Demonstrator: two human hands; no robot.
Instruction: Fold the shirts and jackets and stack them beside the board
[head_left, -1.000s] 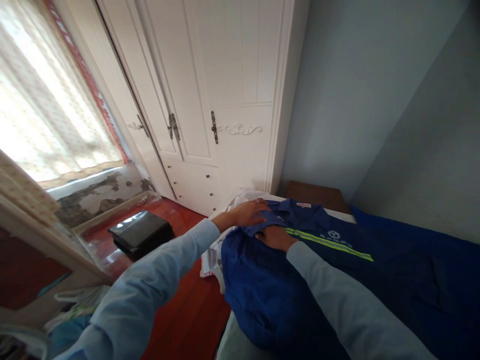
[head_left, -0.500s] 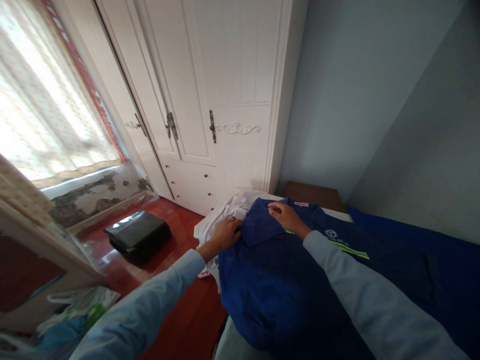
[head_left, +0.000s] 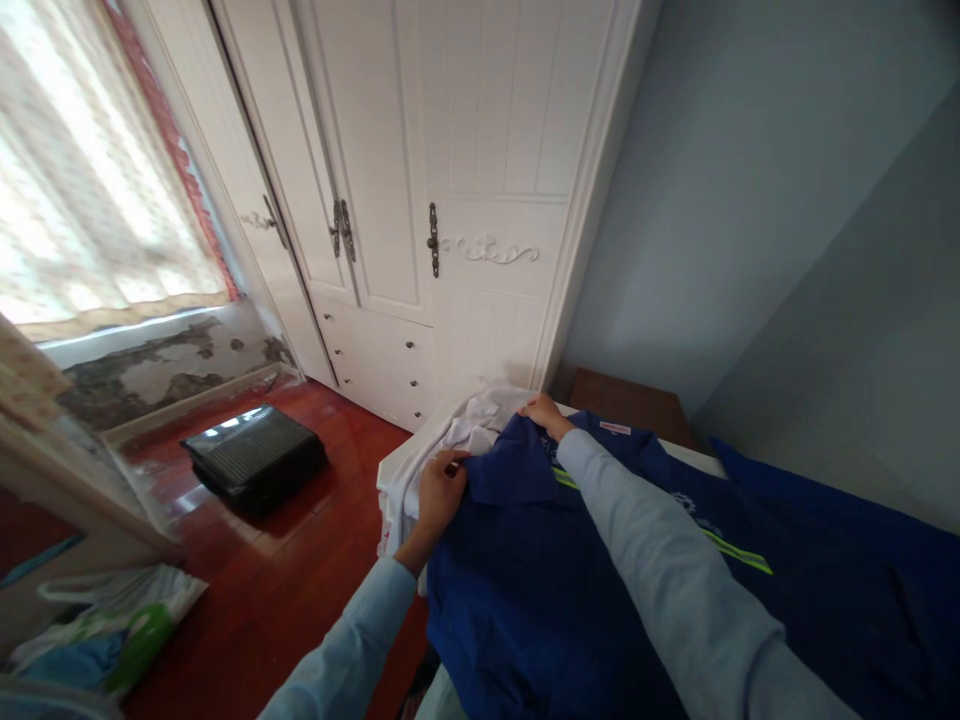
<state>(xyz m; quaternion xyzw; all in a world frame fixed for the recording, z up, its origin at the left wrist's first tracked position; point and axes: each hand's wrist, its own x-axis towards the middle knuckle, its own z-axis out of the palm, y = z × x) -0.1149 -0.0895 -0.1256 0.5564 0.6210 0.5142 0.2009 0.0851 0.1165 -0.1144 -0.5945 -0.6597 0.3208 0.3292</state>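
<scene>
Fabric of a blue garment (head_left: 540, 590) is lying in front of the person, spreading rightward from beneath both arms, its wide flap (head_left: 517, 470) sitting between the two hands. The left hand (head_left: 441, 490) is pinching the flap's left corner, thumb and forefinger pressing together; the right hand (head_left: 546, 412) is gripping the upper edge, its fingertips apparently closing on the cloth, though their undersides are hiding from view. White cloth (head_left: 472, 425) is bunching just beside the flap, close to both hands, and a labelled collar (head_left: 615, 428) is showing farther right, near a yellow-green stripe (head_left: 739, 553).

The garment is looking light at any one edge but heavier as a whole, its loose body probably dragging behind a lifted corner. Its flap is seeming a little stiffer than the soft, creasing body, so the corners are offering the surest hold. Nothing is looking fragile; smooth folds are perhaps sliding a little, and a pinch through every layer is likely serving better than a flat palm
</scene>
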